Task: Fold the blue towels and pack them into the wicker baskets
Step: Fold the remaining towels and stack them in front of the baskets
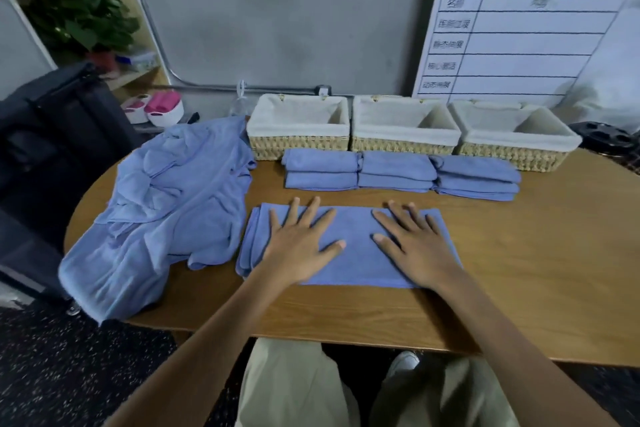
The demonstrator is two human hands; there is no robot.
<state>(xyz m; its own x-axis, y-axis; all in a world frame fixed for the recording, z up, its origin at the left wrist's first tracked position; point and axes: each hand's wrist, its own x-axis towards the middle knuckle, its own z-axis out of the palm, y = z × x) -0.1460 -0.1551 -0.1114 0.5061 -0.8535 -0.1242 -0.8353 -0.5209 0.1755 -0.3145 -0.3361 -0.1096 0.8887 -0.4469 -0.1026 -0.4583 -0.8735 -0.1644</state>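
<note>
A half-folded blue towel (353, 246) lies flat on the wooden table (519, 270) in front of me. My left hand (298, 246) presses on its left part with fingers spread flat. My right hand (415, 246) presses on its right part the same way. Behind it sit three stacks of folded blue towels: left (320, 170), middle (396, 172), right (476, 178). Three wicker baskets with white liners stand in a row at the back: left (298, 144), middle (403, 142), right (512, 152). They look empty. A heap of unfolded blue towels (166, 211) covers the table's left end.
A whiteboard chart (526, 28) leans on the wall at back right. A black bag (52, 135) stands left of the table, with a potted plant (83, 21) on a shelf behind. Bare wood lies to the right of the towel. The heap of towels overhangs the table's left edge.
</note>
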